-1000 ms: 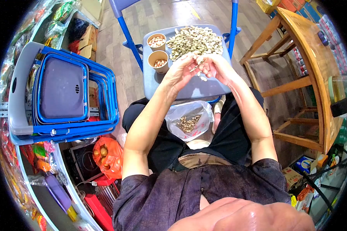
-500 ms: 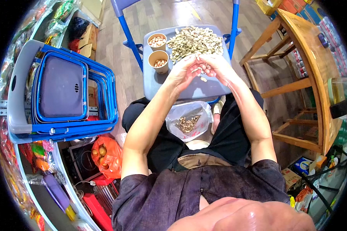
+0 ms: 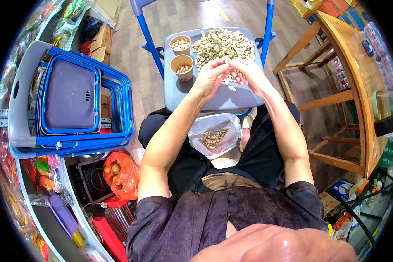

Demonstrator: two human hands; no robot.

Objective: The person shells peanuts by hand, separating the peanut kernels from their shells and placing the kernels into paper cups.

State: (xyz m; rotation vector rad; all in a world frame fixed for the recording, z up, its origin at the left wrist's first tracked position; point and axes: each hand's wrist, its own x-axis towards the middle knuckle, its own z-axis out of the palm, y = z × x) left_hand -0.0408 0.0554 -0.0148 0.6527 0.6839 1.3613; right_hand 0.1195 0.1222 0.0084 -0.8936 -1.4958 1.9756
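Observation:
My left hand [image 3: 210, 77] and my right hand [image 3: 247, 75] meet at the fingertips above the front of the chair seat [image 3: 185, 96]. Both are closed, pinching a peanut that the fingers mostly cover. Several more peanuts seem to sit under the curled fingers of my right hand. Just beyond lies a heap of peanut shells [image 3: 222, 43], with a few loose bits below my hands. To the left stand two paper cups: the far cup [image 3: 180, 50] holds pale and reddish kernels, the near cup [image 3: 181, 74] reddish-brown ones.
Between my knees hangs a clear plastic bag [image 3: 196, 131] with peanuts at its bottom. Stacked blue folding chairs [image 3: 70, 100] stand on the left, above an orange bag [image 3: 124, 177] of round produce. A wooden table [image 3: 353, 87] is on the right, with packed goods around it.
My fingers have shifted from cupping together to a tighter pinch, the left fingertips now against the right ones. The view has moved slightly; cups and heap stay put.

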